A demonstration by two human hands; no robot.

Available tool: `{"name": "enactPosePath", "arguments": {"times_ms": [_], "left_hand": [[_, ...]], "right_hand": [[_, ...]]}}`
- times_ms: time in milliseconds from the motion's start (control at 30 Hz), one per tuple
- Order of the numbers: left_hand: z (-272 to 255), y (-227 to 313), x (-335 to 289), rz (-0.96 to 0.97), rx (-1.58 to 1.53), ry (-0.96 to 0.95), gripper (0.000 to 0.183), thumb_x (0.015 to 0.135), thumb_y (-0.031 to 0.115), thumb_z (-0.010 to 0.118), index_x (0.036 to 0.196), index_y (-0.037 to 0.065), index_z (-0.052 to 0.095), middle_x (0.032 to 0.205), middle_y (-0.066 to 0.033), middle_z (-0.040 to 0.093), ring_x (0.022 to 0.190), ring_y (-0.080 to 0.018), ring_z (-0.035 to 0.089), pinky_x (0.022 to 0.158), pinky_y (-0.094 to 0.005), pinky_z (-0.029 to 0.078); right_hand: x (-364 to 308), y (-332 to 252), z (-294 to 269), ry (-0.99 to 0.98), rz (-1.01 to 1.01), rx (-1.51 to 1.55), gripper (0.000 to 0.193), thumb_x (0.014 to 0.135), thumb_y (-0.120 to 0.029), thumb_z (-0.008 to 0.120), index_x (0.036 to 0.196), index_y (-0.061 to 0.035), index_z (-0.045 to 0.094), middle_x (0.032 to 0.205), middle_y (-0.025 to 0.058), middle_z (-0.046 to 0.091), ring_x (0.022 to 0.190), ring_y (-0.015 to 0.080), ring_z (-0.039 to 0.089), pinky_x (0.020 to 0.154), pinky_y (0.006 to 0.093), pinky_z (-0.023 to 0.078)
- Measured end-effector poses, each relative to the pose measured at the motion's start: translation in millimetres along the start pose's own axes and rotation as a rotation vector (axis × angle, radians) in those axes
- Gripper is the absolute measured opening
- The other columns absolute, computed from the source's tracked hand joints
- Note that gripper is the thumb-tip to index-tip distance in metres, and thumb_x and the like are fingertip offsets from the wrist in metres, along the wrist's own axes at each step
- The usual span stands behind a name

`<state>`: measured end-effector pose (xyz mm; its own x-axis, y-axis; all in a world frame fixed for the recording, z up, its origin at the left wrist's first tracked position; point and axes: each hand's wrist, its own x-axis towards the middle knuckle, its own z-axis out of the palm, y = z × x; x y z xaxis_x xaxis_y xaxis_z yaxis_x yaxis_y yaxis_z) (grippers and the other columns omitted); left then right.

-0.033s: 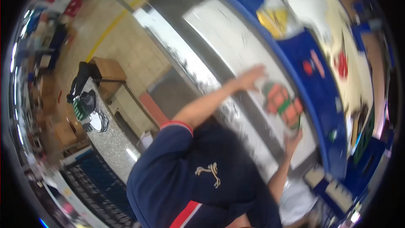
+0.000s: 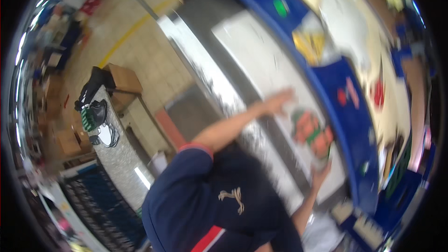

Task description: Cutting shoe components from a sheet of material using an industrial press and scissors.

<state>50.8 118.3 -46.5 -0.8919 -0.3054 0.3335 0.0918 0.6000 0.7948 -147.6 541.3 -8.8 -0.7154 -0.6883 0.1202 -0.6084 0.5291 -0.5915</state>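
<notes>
A bundle of orange padded pieces with green bands (image 2: 308, 127) lies on a long white board (image 2: 242, 42), blurred, so its exact kind is unclear. My left hand (image 2: 279, 102) hovers beside its upper left, fingers spread and holding nothing. At the lower end of the bundle is my right hand (image 2: 321, 173), with thumb and fingers apart. Whether it touches the bundle is too blurred to tell.
Past the board runs a curved blue edge (image 2: 326, 98), with a yellow and white packet (image 2: 309, 45) beyond it. To the left, a speckled bench (image 2: 119, 158) carries black, white and green-striped items (image 2: 107, 135). A cardboard box (image 2: 126, 80) stands behind it.
The whole view has shifted slightly, so the board and the bundle sit a little lower in the picture. Both hands keep nearly the same places around the bundle.
</notes>
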Motion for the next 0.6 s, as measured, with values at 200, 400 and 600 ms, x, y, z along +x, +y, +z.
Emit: {"name": "enactPosePath", "arguments": {"times_ms": [200, 400, 600], "left_hand": [[-217, -23, 46, -0.268, -0.014, 0.504, 0.021, 0.08, 0.02, 0.075, 0.097, 0.009, 0.072, 0.093, -0.0109, 0.072, 0.09, -0.0214, 0.068, 0.084, -0.0345, 0.052], [-558, -90, 119, -0.3, 0.423, 1.214, 0.026, 0.093, 0.023, 0.054, 0.105, 0.003, 0.064, 0.1, -0.0211, 0.067, 0.095, -0.0354, 0.066, 0.081, -0.0427, 0.051], [-674, -127, 186, -0.546, 0.648, 1.181, 0.039, 0.092, 0.024, 0.049, 0.118, -0.003, 0.058, 0.113, -0.027, 0.063, 0.108, -0.0424, 0.059, 0.094, -0.0487, 0.046]], "right_hand": [[-88, 25, -32, 0.262, 0.312, 0.118, 0.089, 0.077, -0.025, 0.081, 0.149, -0.0107, 0.032, 0.111, 0.014, 0.054, 0.091, 0.0247, 0.052, 0.078, 0.0381, 0.046], [-113, 25, -39, 0.298, 0.636, -0.098, 0.071, 0.077, -0.031, 0.081, 0.134, -0.0013, 0.051, 0.103, 0.0187, 0.068, 0.087, 0.0295, 0.066, 0.079, 0.0404, 0.054], [-129, -31, -41, 0.42, 0.84, 0.009, 0.056, 0.077, -0.027, 0.081, 0.119, 0.005, 0.062, 0.095, 0.0169, 0.069, 0.083, 0.0236, 0.062, 0.074, 0.0363, 0.052]]}}
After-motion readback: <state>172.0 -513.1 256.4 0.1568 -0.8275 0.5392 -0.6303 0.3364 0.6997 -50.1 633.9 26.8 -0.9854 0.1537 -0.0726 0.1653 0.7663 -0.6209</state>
